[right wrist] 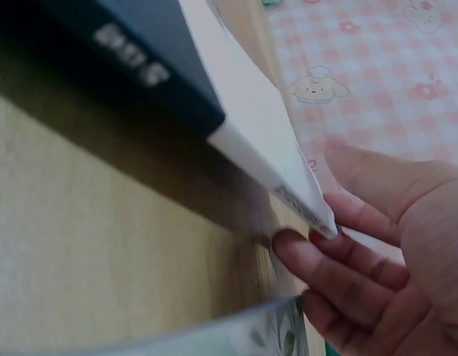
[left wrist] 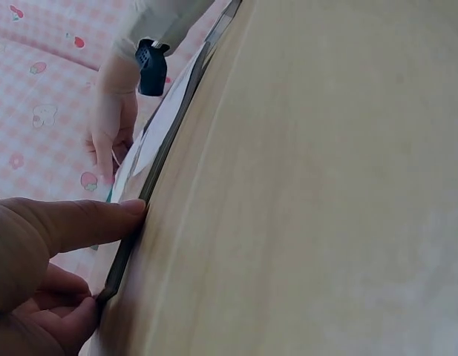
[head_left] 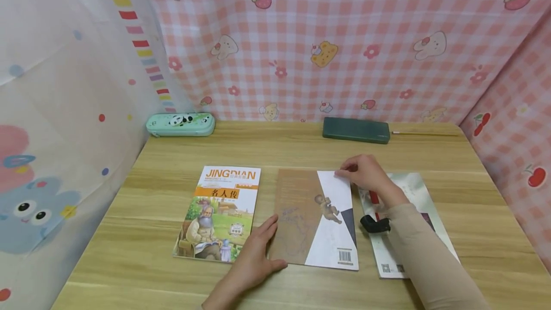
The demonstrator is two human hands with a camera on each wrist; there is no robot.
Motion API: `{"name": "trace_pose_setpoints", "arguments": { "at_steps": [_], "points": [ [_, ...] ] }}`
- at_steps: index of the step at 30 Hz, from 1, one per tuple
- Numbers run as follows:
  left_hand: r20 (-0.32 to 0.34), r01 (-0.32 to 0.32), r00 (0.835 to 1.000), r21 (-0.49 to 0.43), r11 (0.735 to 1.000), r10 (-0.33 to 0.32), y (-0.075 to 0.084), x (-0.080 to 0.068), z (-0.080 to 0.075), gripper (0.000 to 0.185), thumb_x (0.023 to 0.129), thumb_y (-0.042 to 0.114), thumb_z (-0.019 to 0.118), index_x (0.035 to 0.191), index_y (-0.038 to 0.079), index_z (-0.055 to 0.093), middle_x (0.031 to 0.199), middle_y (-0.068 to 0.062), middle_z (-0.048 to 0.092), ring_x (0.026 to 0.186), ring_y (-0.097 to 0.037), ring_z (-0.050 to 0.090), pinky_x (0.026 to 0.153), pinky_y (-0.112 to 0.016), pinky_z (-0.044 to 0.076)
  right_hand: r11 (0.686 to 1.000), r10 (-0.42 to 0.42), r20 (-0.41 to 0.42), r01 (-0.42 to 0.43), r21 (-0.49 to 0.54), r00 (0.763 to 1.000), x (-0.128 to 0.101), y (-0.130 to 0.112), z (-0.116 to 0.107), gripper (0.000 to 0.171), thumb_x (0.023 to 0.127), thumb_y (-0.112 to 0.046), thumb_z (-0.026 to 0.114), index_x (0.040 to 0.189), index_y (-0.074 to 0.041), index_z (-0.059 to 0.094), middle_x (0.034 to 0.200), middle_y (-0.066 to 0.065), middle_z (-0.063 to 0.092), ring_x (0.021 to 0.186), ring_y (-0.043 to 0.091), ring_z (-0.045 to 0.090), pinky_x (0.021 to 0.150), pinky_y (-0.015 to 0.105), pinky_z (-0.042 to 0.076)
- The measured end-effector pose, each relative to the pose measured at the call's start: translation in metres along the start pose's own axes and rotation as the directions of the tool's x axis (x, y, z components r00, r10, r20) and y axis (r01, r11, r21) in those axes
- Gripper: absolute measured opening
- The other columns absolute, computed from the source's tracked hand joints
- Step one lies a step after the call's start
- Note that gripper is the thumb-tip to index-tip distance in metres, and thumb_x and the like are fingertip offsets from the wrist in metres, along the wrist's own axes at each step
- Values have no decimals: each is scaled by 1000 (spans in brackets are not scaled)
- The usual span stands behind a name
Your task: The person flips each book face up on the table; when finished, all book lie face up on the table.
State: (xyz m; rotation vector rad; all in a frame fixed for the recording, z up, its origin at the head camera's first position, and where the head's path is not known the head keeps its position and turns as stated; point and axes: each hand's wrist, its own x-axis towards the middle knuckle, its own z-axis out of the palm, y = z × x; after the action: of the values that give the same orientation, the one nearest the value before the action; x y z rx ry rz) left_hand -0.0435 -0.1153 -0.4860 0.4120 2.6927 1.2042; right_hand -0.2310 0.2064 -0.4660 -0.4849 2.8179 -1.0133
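Note:
A brown and white book [head_left: 297, 219] with a barcode and a baby figure lies between two other books. My left hand [head_left: 257, 254] holds its lower left corner, fingers along the left edge and thumb [left wrist: 102, 224] against the bottom edge. At the upper right corner, my right hand [head_left: 366, 176] grips the book with bent fingers [right wrist: 340, 271]. The dark spine [right wrist: 162, 59] with white lettering shows in the right wrist view. To the left lies a book [head_left: 219, 219] with a bearded man on its orange and white cover.
A pale green and white book [head_left: 419, 190] lies under my right forearm, partly hidden. Along the back are a mint panda pencil case [head_left: 181, 125], a dark green case [head_left: 356, 130] and a pencil [head_left: 426, 133]. Checked cloth [head_left: 292, 61] hangs behind the wooden table [head_left: 129, 233].

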Motion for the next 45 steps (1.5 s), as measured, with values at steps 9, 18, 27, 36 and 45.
{"name": "trace_pose_setpoints", "arguments": {
  "at_steps": [9, 18, 27, 36, 45],
  "points": [
    [-1, 7, 1000, -22, 1000, -8, 0, 1, 1, 92, 71, 17, 92, 146, -10, 45, 159, -13, 38, 143, -37, 38, 116, -53, 35, 981, -94, 91, 77, 178, 991, -7, 15, -10, 23, 98, 2, 59, 116, -1, 73, 113, 16, 70, 99, 27, 64, 86, 41, 57],
    [-4, -5, 1000, -14, 1000, 5, -1, 1, 0, 92, 70, 17, 92, 146, -10, 46, 159, -12, 39, 143, -36, 38, 116, -52, 35, 948, -183, 135, 138, 286, 974, -7, 26, -14, 33, 89, 8, 71, 121, 0, 71, 106, 13, 70, 90, 19, 64, 79, 23, 55],
    [-1, -57, 998, 20, 998, 57, -2, -1, 2, 97, 67, 20, 95, 144, -12, 46, 160, -15, 37, 143, -38, 38, 115, -54, 36, 957, -193, 136, 156, 247, 972, -11, 28, -22, 35, 83, 6, 79, 116, -5, 76, 112, 11, 73, 98, 20, 66, 86, 35, 59],
    [-14, -73, 997, 44, 996, 73, 0, -3, 4, 98, 66, 24, 96, 145, -9, 47, 158, -17, 40, 140, -39, 42, 112, -54, 40, 925, -194, 79, 155, 346, 978, -15, 28, -27, 27, 85, 4, 78, 111, 1, 77, 114, 19, 72, 102, 8, 66, 90, 35, 58],
    [-203, -58, 977, 24, 998, 62, 2, -3, 2, 56, 72, 17, 92, 119, -5, 71, 135, -14, 64, 120, -34, 63, 99, -44, 53, 880, -262, 16, 233, 414, 965, -17, 34, -30, 24, 88, 6, 73, 112, 6, 73, 119, 23, 69, 107, 1, 63, 89, 19, 54]
  ]
}}
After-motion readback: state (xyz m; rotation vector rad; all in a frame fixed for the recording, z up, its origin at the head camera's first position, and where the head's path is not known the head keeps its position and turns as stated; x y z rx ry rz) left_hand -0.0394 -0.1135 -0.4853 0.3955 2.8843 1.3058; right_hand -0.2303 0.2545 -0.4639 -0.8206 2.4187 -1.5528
